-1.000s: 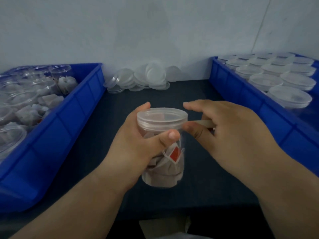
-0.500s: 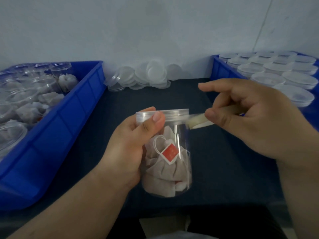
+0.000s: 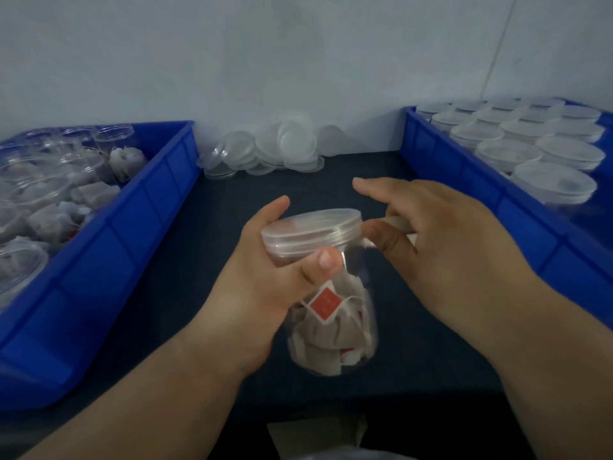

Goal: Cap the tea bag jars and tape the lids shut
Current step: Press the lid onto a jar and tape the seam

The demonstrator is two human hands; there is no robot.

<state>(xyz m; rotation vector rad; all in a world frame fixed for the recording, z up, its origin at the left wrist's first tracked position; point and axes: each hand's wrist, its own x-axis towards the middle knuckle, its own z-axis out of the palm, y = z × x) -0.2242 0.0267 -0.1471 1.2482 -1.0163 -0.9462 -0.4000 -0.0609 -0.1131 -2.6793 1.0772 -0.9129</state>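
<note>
A clear plastic jar (image 3: 335, 330) of tea bags with red tags is tilted above the dark table, and a translucent lid (image 3: 311, 230) is on it. My left hand (image 3: 265, 287) grips the jar just under the lid, thumb across the front. My right hand (image 3: 441, 247) is at the lid's right side. Its thumb and fingers pinch a pale strip of tape (image 3: 396, 224) against the lid's edge, and its index finger stretches out behind the lid.
A blue bin (image 3: 109, 247) on the left holds several open jars of tea bags. A blue bin (image 3: 471, 194) on the right holds several capped jars. Loose lids (image 3: 272, 151) lie piled by the back wall. A dark table (image 3: 205, 210) lies between the bins.
My right hand has come back in from the stretched-out tape to the lid's right edge. My left hand has turned and tilted the jar, so the lid's top faces me more.
</note>
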